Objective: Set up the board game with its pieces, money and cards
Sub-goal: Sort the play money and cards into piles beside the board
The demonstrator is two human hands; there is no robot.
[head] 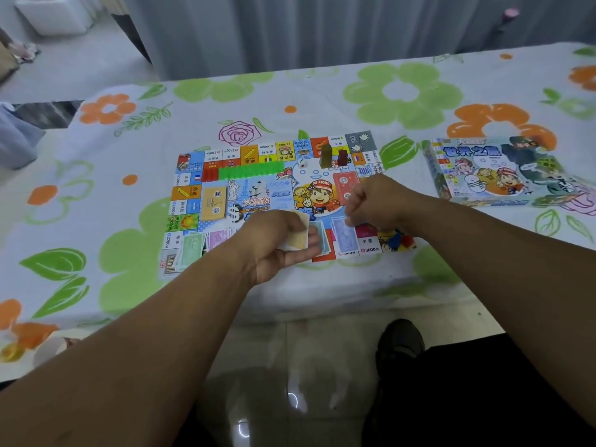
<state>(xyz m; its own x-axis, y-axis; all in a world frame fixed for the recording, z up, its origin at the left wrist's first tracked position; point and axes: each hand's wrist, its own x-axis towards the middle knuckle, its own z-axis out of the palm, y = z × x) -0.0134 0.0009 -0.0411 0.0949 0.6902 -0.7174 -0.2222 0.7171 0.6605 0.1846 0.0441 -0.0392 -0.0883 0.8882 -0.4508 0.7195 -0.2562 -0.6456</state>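
Board (258,195) lies flat on a flowered cloth, with green notes (192,250), pink notes (217,238) and blue notes (345,237) in piles along its near edge. The left hand (277,240) grasps a stack of yellowish notes (295,241), long axis pointing away from the person, between the pink and blue piles. The right hand (377,204) hovers above the blue notes with fingers curled; whether it pinches anything cannot be told. The gap under the left hand looks like the likely resting place for the stack.
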